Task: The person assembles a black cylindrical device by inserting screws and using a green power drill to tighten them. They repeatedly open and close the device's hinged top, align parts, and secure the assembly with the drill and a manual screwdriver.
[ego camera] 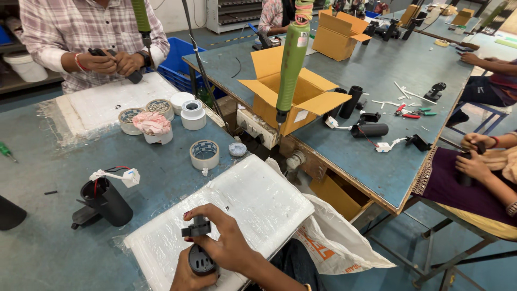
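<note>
Both hands work at the near edge of the desk (pixel 48 248), over a white foam pad (pixel 253 205). The right hand (pixel 229 245) is clenched around a small black bracket (pixel 196 227), gripped at its top. The left hand (pixel 186 275) cups a black round housing (pixel 202 261) from below; bracket and housing touch, the bracket above.

Risks noted:
- The work sits close to the pad's near edge. A slip of either hand could send a part off the desk toward the white bag (pixel 334 242) hanging at the right.
- The green driver (pixel 291 64) hangs above and beyond the pad. A careless upward reach could strike its tip.
- A finished black unit (pixel 105 202) with loose white connector (pixel 126 177) lies to the left. A sweeping elbow could snag its wires.
- A tape roll (pixel 204 154) and open cups of small parts (pixel 145 113) stand far of the pad and could be knocked over.
</note>
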Available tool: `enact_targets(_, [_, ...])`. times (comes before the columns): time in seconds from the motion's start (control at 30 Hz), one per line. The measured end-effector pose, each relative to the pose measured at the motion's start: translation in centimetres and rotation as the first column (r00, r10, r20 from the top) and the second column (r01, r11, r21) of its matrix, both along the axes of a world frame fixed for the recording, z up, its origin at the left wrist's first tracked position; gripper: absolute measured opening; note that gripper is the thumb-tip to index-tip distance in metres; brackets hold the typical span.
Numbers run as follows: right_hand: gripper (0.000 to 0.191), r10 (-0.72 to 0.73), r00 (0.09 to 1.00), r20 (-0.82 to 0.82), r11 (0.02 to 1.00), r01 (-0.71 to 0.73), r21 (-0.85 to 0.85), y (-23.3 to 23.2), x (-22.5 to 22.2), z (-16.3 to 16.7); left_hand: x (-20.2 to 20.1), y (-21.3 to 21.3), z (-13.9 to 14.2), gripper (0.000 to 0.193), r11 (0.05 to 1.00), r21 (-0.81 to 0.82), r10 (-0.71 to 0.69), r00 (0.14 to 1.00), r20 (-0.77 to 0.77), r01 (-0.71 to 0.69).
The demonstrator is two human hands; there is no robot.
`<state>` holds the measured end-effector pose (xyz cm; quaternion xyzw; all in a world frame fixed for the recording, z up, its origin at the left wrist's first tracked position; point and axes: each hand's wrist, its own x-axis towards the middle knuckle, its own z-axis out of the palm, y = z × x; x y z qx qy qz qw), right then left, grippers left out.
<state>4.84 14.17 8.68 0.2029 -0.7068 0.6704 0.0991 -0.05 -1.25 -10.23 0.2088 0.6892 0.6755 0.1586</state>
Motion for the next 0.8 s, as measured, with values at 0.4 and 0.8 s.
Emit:
enact_targets(0.4, [0.105, 0.27, 0.937, -0.222, 0.916, -0.179, 0.36, 3.4, -0.3, -0.7, -0.1, 0.7, 1.1, 0.044, 0.994, 0.108, 0.0, 1.0, 0.026, -0.003])
enact_targets(0.8, [0.057, 0.248, 0.817, -0.521, 0.873, 0.045, 0.486, 2.8, 0.1, -1.7, -1.2, -0.1, -2.4, 0.075, 0.993, 0.096, 0.079, 0.982, -0.17, -0.063])
